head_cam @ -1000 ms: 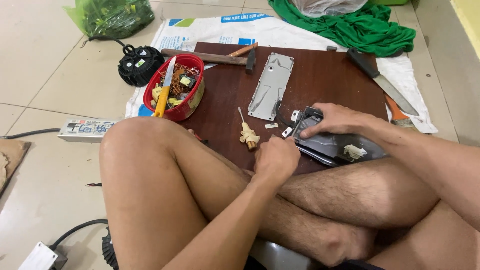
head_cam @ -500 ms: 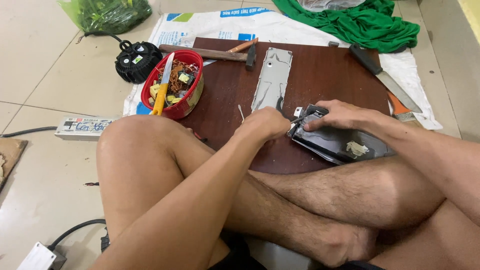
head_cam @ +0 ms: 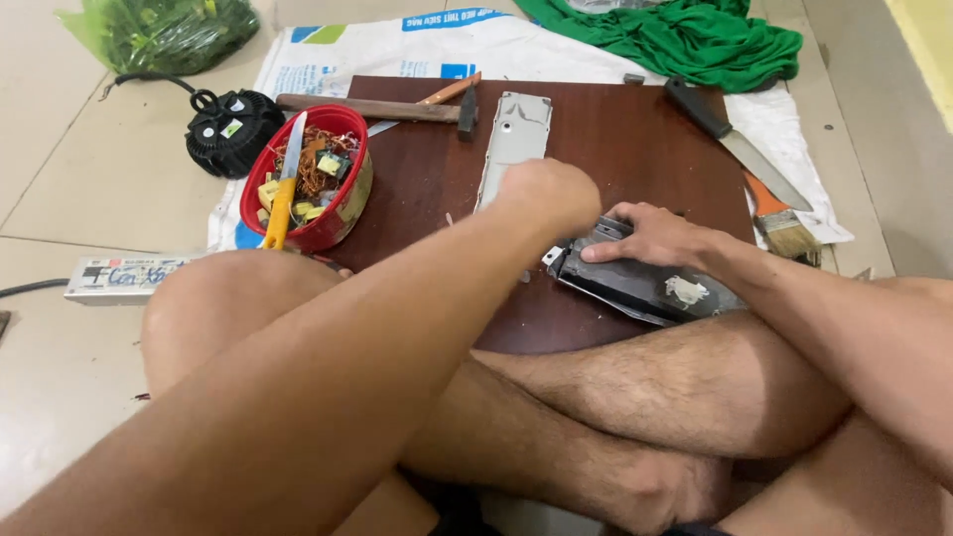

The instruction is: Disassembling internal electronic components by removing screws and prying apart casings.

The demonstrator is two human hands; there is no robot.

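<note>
Nearest the camera, the person sits cross-legged on the floor with the dark wooden surface [head_cam: 635,139] pushed against the shins, so the work lies within easy reach. The right hand [head_cam: 650,236] lies flat on the dark metal casing [head_cam: 645,283], fingers spread, pressing it down, apparently to keep it from sliding. The casing lies at the surface's near edge, its long axis running from near right to far left, its open end pointing left toward the left hand [head_cam: 546,194]. That hand's grip is curled into a fist just above this end; whether it holds anything I cannot tell. Behind it lies a grey metal plate [head_cam: 516,139], lengthwise away from the person. Farther off are a red bowl [head_cam: 338,213] of parts, a hammer [head_cam: 397,107] and a knife [head_cam: 735,144].
</note>
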